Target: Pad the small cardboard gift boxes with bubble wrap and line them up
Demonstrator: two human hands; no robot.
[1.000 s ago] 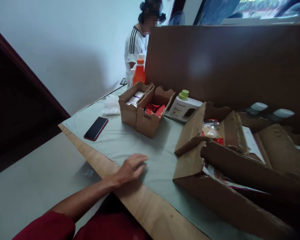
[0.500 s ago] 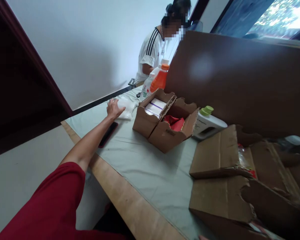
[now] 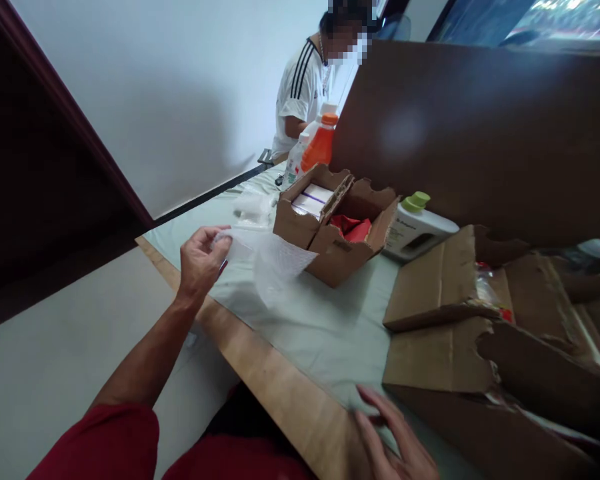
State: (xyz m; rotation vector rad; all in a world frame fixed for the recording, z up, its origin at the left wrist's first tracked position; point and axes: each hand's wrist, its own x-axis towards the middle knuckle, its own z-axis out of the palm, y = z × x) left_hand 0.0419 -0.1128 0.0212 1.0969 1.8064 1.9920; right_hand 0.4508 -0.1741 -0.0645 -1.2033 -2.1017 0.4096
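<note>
My left hand pinches the edge of a translucent bubble wrap piece, which hangs off to the right above the cloth-covered table. More clear wrap lies flat behind it. Under the left hand a phone is mostly hidden; only a small edge of it shows. At the bottom, my right hand hovers by the table's wooden front edge, slightly blurred, fingers apart and holding nothing. Beyond the held wrap stand two joined cardboard boxes, one with white packets, the other with a red packet.
Cardboard boxes fill the right side. A white jug with a green cap leans behind them. An orange bottle and clear bottles stand at the back. A person in a white shirt is beyond the table, beside a brown panel.
My left hand has lifted a piece of bubble wrap off the table and drawn it nearer. My right hand has come into view at the bottom. The view has tilted slightly down.
</note>
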